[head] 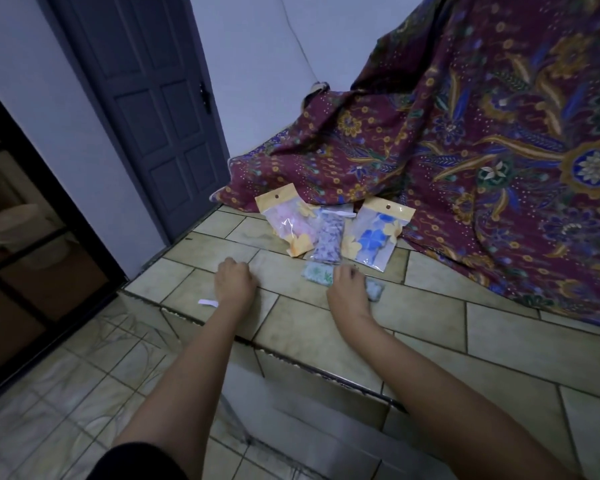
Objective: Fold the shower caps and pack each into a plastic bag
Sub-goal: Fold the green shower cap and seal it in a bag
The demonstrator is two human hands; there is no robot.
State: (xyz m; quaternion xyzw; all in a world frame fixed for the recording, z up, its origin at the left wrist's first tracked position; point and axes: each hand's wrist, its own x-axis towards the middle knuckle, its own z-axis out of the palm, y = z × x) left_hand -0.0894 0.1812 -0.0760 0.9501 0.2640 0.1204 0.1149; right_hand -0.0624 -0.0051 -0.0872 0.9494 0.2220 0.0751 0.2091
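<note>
Three packed bags lie at the back of the tiled ledge (430, 327): a pink shower cap bag (288, 225) on the left, a purple-patterned one (328, 239) in the middle, a blue flower one (374, 237) on the right. In front of them lies a green-patterned bagged shower cap (317, 276). My right hand (347, 289) rests on it, fingers curled over its right part. My left hand (234, 280) sits on the bare tile to the left, fingers curled under with nothing seen in them.
A small white strip (208, 302) lies by my left wrist near the ledge's edge. A maroon batik cloth (482, 150) drapes over the right and back. A dark door (153, 109) stands at the back left, with tiled floor (66, 393) below the ledge.
</note>
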